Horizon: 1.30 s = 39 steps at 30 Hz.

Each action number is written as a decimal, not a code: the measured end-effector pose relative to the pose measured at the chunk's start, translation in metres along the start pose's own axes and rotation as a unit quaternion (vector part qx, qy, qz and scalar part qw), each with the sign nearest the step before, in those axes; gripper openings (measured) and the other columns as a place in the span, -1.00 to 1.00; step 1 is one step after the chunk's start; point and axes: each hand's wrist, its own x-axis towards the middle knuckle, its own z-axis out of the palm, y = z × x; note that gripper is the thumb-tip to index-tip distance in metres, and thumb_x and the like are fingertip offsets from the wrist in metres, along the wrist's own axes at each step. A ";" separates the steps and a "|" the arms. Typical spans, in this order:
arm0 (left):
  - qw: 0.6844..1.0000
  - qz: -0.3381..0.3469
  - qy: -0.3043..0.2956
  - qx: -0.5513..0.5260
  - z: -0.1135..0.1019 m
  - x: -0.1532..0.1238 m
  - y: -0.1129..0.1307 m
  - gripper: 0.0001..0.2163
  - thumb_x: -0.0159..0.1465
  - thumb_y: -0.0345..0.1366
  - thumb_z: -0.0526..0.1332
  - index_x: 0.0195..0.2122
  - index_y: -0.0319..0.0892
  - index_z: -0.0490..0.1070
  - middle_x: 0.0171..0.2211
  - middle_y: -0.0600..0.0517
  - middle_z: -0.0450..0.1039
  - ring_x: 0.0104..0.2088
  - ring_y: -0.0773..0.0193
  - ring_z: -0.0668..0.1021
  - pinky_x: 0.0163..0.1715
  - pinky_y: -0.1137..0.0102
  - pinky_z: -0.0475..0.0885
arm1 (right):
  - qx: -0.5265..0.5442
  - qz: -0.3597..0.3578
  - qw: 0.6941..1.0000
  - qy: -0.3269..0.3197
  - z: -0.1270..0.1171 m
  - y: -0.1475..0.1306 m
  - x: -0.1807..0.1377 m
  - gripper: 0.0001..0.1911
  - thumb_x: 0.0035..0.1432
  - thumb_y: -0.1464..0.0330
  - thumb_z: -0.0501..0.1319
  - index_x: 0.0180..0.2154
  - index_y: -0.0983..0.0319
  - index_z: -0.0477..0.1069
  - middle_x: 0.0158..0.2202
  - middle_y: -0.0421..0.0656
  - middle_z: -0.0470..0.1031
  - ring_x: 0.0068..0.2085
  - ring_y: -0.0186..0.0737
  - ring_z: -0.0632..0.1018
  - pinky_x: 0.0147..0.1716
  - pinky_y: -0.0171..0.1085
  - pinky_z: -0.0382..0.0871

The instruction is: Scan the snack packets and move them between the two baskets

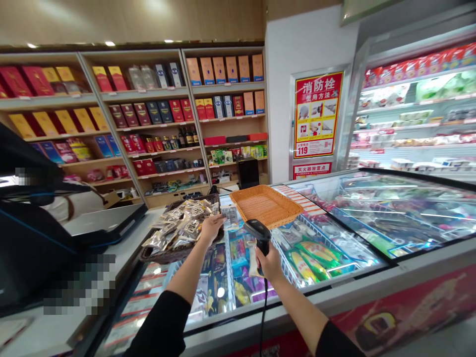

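Note:
My right hand [269,263] is wrapped round the grip of a black barcode scanner [257,231], its cord hanging down toward me. My left hand [211,226] reaches forward and pinches a small clear snack packet [229,216] held up in front of the scanner's head. Just left of that hand a dark wicker basket [163,256] is heaped with several small packets [182,220]. An empty orange woven tray [266,205] rests beyond the scanner on the glass lid of a chest freezer [372,218].
A checkout counter [55,322] with a dark screen [29,223] and a grey tray stands at the left. Shelves [156,94] of boxed goods line the back wall. An open chiller [416,114] is at the right, beside a red fire-hydrant notice [317,115].

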 end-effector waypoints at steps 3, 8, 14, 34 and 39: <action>1.000 0.022 -0.003 0.020 0.001 -0.003 -0.007 -0.69 0.10 -0.14 0.24 -0.21 -0.22 0.57 -0.33 0.00 0.60 -0.29 0.16 0.59 -0.31 0.42 0.44 | -0.016 -0.017 1.000 -0.006 0.002 -0.003 -0.001 -0.77 0.10 0.18 0.18 -0.32 0.22 0.36 -0.72 -0.31 0.30 -0.67 -0.28 0.38 -0.65 -0.34 0.25; 0.996 0.048 -0.022 0.075 0.002 -0.007 -0.004 -0.76 0.11 -0.26 0.24 -0.21 -0.14 0.57 -0.29 0.05 0.60 -0.24 0.19 0.59 -0.25 0.46 0.41 | -0.018 -0.022 1.000 -0.004 0.004 -0.004 -0.003 -0.76 0.09 0.17 0.18 -0.32 0.22 0.37 -0.69 -0.29 0.33 -0.64 -0.27 0.39 -0.64 -0.34 0.25; 0.992 0.032 -0.007 0.121 0.003 -0.010 0.001 -0.74 0.12 -0.29 0.24 -0.16 -0.17 0.56 -0.26 0.01 0.60 -0.23 0.17 0.59 -0.23 0.45 0.39 | -0.012 -0.015 1.000 -0.006 0.002 0.000 -0.003 -0.78 0.11 0.18 0.18 -0.41 0.21 0.31 -0.69 -0.30 0.31 -0.66 -0.32 0.36 -0.63 -0.35 0.25; 0.991 0.056 -0.009 0.125 0.000 -0.016 0.010 -0.82 0.13 -0.30 0.19 -0.32 -0.13 0.59 -0.43 0.09 0.57 -0.33 0.24 0.56 -0.36 0.51 0.33 | 0.050 -0.008 0.998 -0.030 0.003 -0.004 -0.004 -0.74 0.13 0.16 0.18 -0.43 0.21 0.29 -0.75 -0.34 0.25 -0.72 -0.34 0.30 -0.67 -0.35 0.21; 0.996 0.055 -0.017 0.073 0.003 -0.012 0.001 -0.81 0.13 -0.27 0.19 -0.30 -0.12 0.58 -0.36 0.10 0.59 -0.26 0.21 0.58 -0.31 0.50 0.37 | 0.069 0.003 0.997 -0.046 0.002 -0.011 -0.004 -0.72 0.12 0.13 0.18 -0.42 0.21 0.31 -0.76 -0.34 0.24 -0.73 -0.34 0.29 -0.68 -0.34 0.22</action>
